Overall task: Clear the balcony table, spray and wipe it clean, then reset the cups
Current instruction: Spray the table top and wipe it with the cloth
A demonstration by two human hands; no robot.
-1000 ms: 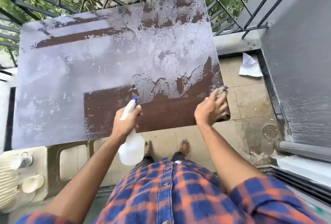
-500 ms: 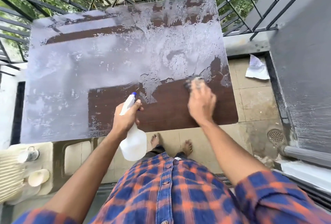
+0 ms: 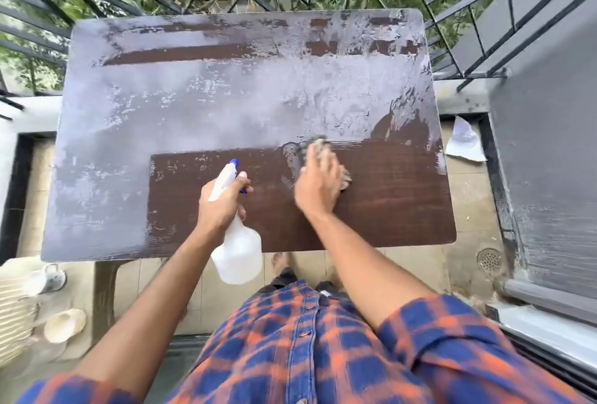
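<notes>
Mostly our surface lies rigid under a slick wet grey film, only its near right patch wiped brown. Our left hand grips the light plastic spray bottle by its neck; our right hand presses flat, fingers spread, on the soft soggy cloth at the film's edge. We judge the cups fragile; they wait low left, off the surface

No text, label, brand or number can be read anywhere in this view. The bottle shows plain white sides, and the paper on the floor at right is too blurred to read.
</notes>
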